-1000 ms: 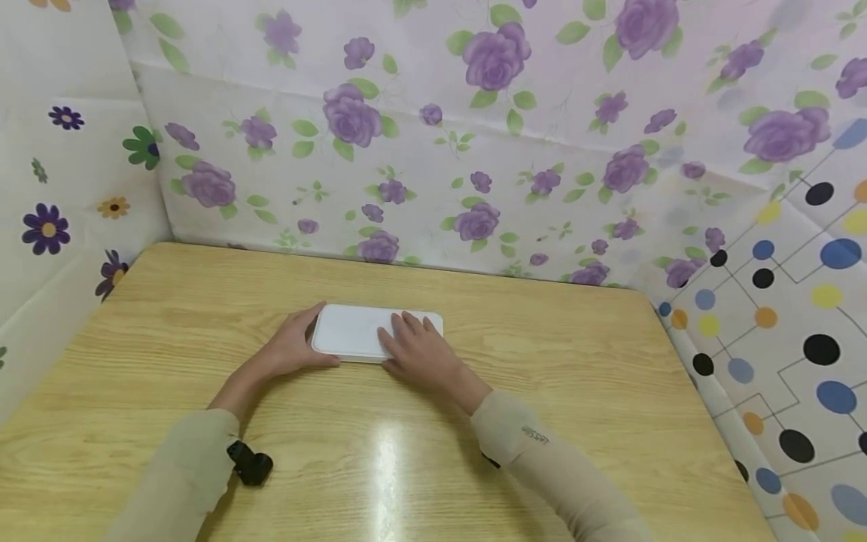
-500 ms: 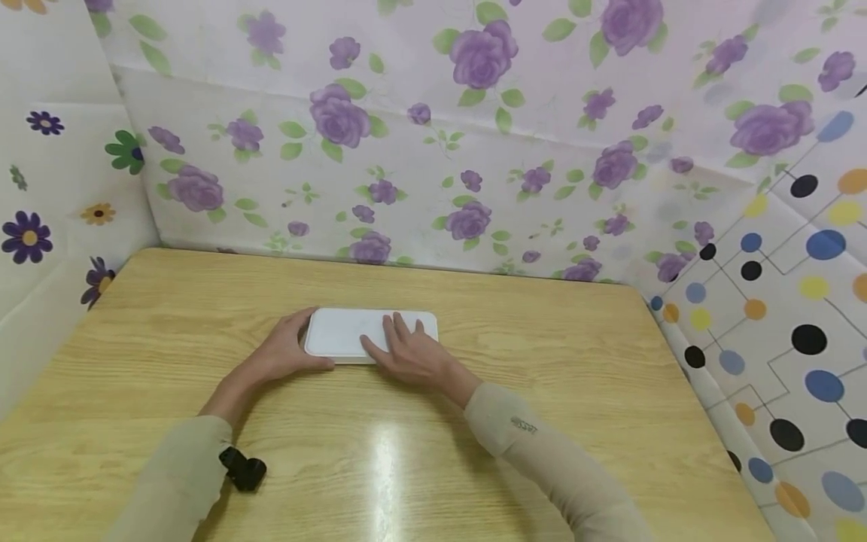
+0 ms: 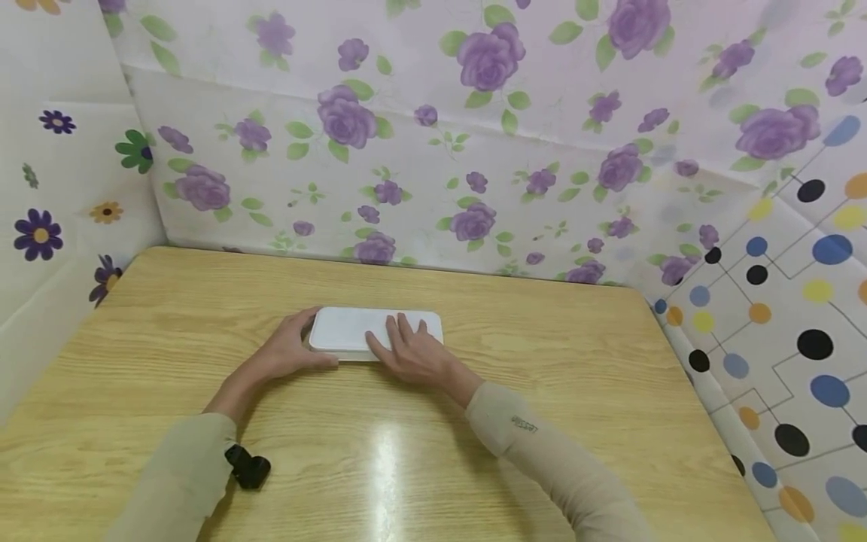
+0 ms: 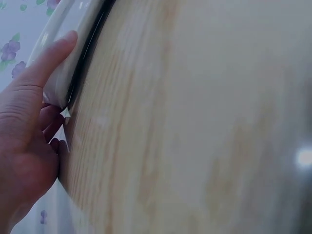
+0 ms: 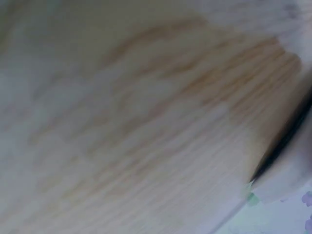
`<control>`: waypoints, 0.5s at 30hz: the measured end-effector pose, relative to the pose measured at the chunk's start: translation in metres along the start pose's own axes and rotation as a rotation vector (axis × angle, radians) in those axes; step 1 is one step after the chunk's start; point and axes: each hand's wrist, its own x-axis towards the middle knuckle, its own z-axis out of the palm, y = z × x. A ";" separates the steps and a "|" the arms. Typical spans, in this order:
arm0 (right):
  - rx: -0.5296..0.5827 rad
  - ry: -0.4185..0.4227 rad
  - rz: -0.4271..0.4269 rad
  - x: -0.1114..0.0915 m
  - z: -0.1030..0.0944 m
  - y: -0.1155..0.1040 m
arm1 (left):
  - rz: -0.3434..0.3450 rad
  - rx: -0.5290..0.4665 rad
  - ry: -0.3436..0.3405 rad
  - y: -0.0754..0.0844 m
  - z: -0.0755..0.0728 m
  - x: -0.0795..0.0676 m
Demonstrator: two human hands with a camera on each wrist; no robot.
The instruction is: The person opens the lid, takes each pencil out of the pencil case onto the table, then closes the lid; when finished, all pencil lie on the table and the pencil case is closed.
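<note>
A white rectangular box [image 3: 345,327] with rounded corners lies lengthwise on the wooden table. My left hand [image 3: 287,350] grips its left end, the thumb along the front side and the fingers round the back. In the left wrist view the thumb of the left hand [image 4: 27,126] presses the side of the white box [image 4: 62,77]; a dark line runs along the box's lower edge. My right hand [image 3: 416,357] rests on the top's right half with spread fingers. The right wrist view shows the box [image 5: 287,168] at the right edge, but no hand.
The wood-grain table [image 3: 576,376] has a bright reflection at its front middle. Behind it hangs a purple-flowered cloth [image 3: 420,173]. A dotted cloth [image 3: 759,361] borders the right side and a daisy-patterned one [image 3: 61,173] the left. A black wrist camera [image 3: 249,468] sits at the left sleeve.
My right hand has shifted slightly left on the box top. Its thumb tip, seen at the front edge a second ago, no longer shows there. The left hand keeps its grip.
</note>
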 end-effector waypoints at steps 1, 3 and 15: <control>0.021 0.014 0.007 -0.001 0.000 0.001 | -0.005 0.015 -0.001 0.000 0.000 0.000; 0.082 0.049 0.029 -0.004 -0.001 0.003 | -0.021 0.047 -0.001 0.000 0.002 0.000; 0.464 -0.007 0.137 -0.048 -0.001 0.028 | -0.029 0.048 -0.024 0.000 0.002 -0.003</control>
